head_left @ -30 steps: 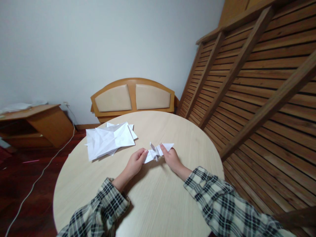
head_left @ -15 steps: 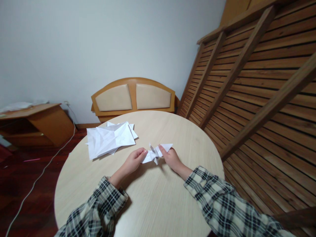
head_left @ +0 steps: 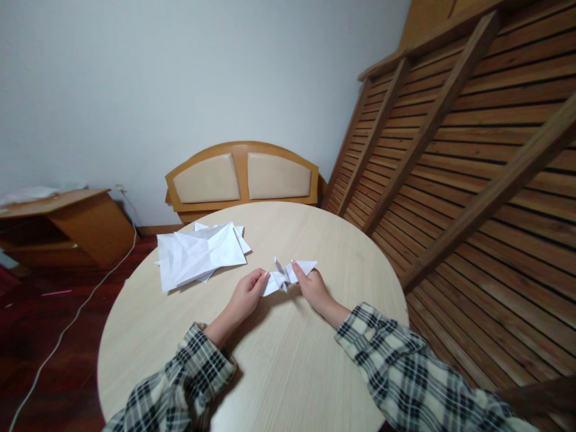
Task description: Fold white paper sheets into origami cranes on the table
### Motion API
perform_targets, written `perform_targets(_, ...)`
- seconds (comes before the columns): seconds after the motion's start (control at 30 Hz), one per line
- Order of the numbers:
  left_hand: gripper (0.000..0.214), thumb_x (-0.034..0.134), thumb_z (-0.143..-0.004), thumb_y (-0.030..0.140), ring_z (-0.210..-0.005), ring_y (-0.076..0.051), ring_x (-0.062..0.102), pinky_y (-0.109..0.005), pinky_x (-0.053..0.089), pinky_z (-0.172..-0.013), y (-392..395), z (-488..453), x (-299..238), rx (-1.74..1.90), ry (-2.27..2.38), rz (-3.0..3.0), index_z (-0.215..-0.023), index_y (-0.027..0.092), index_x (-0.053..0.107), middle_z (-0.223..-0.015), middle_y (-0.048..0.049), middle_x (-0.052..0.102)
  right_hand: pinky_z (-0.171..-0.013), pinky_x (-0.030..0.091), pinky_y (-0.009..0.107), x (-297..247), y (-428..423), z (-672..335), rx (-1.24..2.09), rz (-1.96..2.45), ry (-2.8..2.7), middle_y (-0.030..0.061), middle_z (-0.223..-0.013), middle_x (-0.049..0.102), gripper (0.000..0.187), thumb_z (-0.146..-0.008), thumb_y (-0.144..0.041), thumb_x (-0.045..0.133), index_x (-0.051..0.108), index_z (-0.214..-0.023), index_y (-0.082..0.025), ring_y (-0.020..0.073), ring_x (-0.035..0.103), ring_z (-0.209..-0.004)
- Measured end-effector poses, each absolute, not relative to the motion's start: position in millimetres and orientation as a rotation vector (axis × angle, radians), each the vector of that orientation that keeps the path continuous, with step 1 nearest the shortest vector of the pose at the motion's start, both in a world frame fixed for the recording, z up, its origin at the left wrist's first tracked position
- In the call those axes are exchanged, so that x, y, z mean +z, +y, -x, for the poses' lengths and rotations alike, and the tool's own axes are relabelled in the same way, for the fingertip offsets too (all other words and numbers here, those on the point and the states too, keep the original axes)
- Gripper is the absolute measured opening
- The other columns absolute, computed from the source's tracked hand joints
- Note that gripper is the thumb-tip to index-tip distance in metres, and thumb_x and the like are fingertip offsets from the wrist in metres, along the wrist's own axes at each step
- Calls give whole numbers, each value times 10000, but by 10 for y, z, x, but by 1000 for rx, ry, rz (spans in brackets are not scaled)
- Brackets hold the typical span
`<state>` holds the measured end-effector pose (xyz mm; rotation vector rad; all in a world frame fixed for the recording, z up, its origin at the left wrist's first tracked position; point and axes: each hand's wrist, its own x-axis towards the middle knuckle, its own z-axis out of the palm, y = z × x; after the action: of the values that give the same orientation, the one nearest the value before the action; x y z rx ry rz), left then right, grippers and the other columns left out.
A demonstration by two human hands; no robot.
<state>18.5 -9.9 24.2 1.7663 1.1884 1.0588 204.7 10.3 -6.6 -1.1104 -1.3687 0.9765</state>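
Observation:
Between my hands is a small white origami crane [head_left: 281,278], held just above the round table [head_left: 288,360]. One wing sits pinched in my left hand [head_left: 246,293], thumb on top. The other wing is gripped by my right hand [head_left: 314,288], and its pointed tip sticks out past the thumb. A narrow folded point rises from the crane's middle and a shorter one points toward me. The fingers under the wings are mostly hidden. To the left of the crane lies a stack of creased white paper sheets [head_left: 200,255].
Behind the table stands a wooden headboard [head_left: 243,174] with beige panels. A slatted wooden frame [head_left: 450,174] leans along the right side. At the left are a low wooden desk [head_left: 85,222] and a white cable [head_left: 76,318] on the dark floor.
The crane has tilted slightly in my fingers, its upper point now showing taller and its near point shorter. Both hands keep their hold on the wings. The paper stack stays in place.

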Motion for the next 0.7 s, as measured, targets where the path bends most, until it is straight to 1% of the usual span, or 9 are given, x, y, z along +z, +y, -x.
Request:
perform_targets(0.27, 338, 488, -874, 473, -619, -153, 425, -280, 343, -582, -83, -149, 235, 1045, 1182, -1744, -682, 196, 509, -637, 4, 471, -657, 455, 300, -137, 157, -2086, 1018, 1124, -1354, 38, -655, 670, 557, -850, -693, 499, 619, -663, -183, 186, 612, -663)
perform_targets(0.43, 330, 491, -875, 465, -624, -152, 425, -275, 345, -582, -82, -143, 235, 1048, 1186, -1742, -690, 193, 515, -637, 5, 480, -649, 451, 304, -81, 128, -2076, 1048, 1098, -1342, 52, -691, 694, 579, -836, -717, 500, 653, -698, -176, 190, 624, -675)
perform_targets(0.57, 334, 483, -879, 464, -619, -150, 419, -275, 339, -581, -82, -141, 236, 1046, 1205, -1754, -683, 194, 498, -635, 10, 462, -650, 451, 307, -43, 111, -2063, 1070, 1116, -1310, 47, -682, 688, 585, -799, -742, 526, 645, -691, -179, 185, 611, -658)
perform_targets(0.7, 330, 479, -885, 456, -618, -150, 419, -276, 341, -581, -78, -141, 231, 1035, 1203, -1765, -684, 195, 498, -637, 10, 463, -684, 457, 314, -56, 111, -2057, 1122, 1124, -1251, 61, -737, 705, 587, -779, -741, 556, 667, -758, -164, 191, 617, -697)
